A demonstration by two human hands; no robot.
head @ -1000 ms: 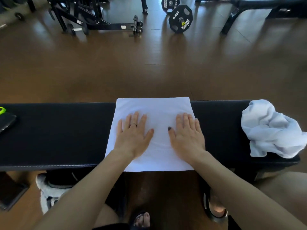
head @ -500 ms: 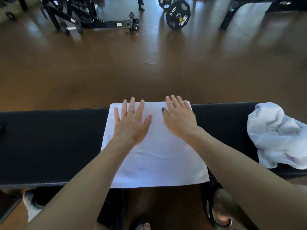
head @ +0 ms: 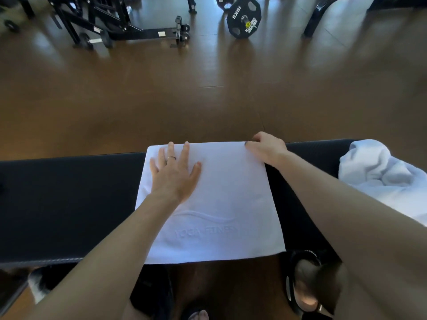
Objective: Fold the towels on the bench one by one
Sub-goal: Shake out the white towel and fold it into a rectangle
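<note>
Towel (head: pixel 231 192) flat on table (head: pixel 69 204) | left hand (head: pixel 175 174) still pressing, fingers straight | right hand (head: pixel 268 146) has shifted to far-right corner, fingers curled gripping it | next fold likely starting

Glossy brown floor (head: pixel 161 93) with black gym frames (head: pixel 111 21) and a weight plate (head: pixel 243 17) beyond.

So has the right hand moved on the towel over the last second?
Yes. The right hand left the flat towel middle for its far right corner, at the bench far edge.
</note>
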